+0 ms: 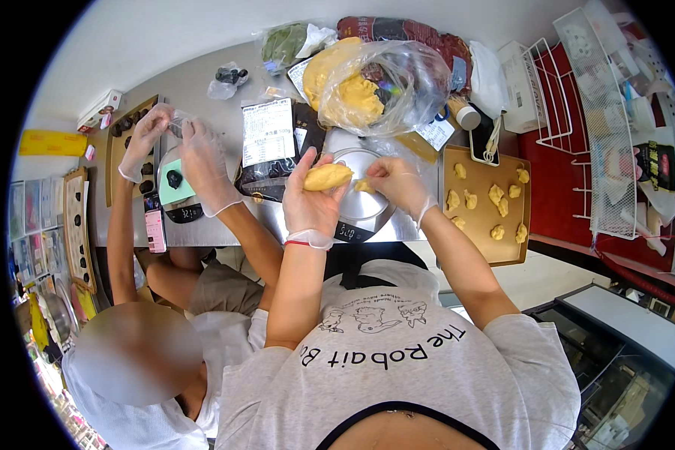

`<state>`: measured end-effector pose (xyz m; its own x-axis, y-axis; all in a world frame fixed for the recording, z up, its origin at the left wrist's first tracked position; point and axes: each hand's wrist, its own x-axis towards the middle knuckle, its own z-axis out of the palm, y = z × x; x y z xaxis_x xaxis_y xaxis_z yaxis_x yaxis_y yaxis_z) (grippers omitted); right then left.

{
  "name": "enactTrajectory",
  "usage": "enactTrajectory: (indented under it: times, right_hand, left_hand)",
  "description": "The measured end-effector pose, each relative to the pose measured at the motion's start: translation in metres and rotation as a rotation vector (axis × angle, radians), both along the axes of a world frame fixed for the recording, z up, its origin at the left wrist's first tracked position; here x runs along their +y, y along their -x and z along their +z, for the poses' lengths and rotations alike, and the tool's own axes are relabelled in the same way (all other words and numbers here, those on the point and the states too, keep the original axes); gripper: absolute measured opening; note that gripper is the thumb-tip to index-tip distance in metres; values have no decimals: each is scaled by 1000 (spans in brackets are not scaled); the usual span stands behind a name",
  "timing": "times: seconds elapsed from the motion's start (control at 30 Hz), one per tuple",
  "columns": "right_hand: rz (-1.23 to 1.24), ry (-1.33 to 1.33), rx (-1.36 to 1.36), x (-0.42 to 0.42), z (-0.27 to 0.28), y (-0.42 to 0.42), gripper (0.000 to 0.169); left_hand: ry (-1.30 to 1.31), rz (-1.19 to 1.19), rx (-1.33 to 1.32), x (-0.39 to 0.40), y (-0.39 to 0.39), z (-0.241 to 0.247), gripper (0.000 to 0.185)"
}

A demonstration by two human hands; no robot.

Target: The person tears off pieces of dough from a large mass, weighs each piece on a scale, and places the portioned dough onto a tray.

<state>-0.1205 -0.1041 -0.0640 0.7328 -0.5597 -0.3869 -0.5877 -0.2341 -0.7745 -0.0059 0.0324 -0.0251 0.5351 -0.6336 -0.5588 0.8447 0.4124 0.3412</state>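
In my gloved left hand [314,205] lies an elongated lump of yellow dough-like paste [327,176], held over the near left side of a digital scale [353,232]. My right hand [396,179], also in a clear glove, pinches a small yellow piece [364,186] above the scale's round metal plate [355,209]. The scale's display is lit. To the right, a gold baking tray [451,233] carries several irregular yellow lumps [496,194]. Behind the scale, a large mass of the same yellow paste [361,97] sits in an open clear plastic bag [408,115].
At left, a co-worker's gloved hands [205,163] handle clear film by a second scale [184,214] bearing a dark lump [174,179]. A labelled dark package [268,135] lies between us. A phone [154,224] rests at the table edge; a white wire rack [613,169] stands right.
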Motion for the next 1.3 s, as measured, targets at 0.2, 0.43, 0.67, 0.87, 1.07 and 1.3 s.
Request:
enactTrajectory:
  times: [0.2, 0.43, 0.67, 0.87, 1.07, 1.3]
  right_hand:
    - [-178, -180, -594, -2, 48, -7, 31]
    - [102, 266, -713, 71, 77, -24, 58]
    - [-280, 607, -635, 22, 86, -53, 58]
    - [-165, 44, -705, 10, 97, -36, 48]
    - [180, 654, -318, 28, 3, 7, 26]
    - [-409, 205, -529, 31, -19, 31, 28]
  left_hand:
    - [98, -99, 9, -4, 4, 14, 42]
    - [79, -154, -164, -32, 15, 33, 49]
    - [260, -230, -150, -31, 35, 38, 38]
    - [118, -327, -19, -11, -8, 26, 46]
    - [264, -221, -54, 15, -25, 9, 48]
    - [212, -258, -88, 9, -23, 4, 48]
